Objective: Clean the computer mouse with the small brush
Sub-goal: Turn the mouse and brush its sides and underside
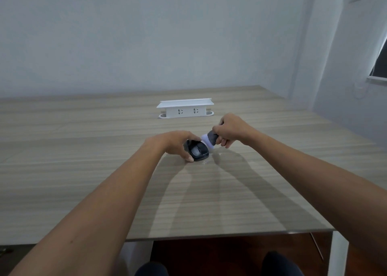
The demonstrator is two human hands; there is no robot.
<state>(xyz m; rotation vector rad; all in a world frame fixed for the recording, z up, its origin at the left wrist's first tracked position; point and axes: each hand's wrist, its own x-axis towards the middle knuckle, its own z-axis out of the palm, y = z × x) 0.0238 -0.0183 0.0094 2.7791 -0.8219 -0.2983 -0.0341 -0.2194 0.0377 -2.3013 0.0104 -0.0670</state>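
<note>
Both forearms reach out over the surface (pixel 83 171). Left hand (pixel 178 143) grips the black mouse (pixel 198 151) mid-surface, long axis toward camera. Right hand (pixel 229 131) clamps the small brush (pixel 210 140); white bristles touch the mouse's far-right edge, so strokes run leftward.
</note>
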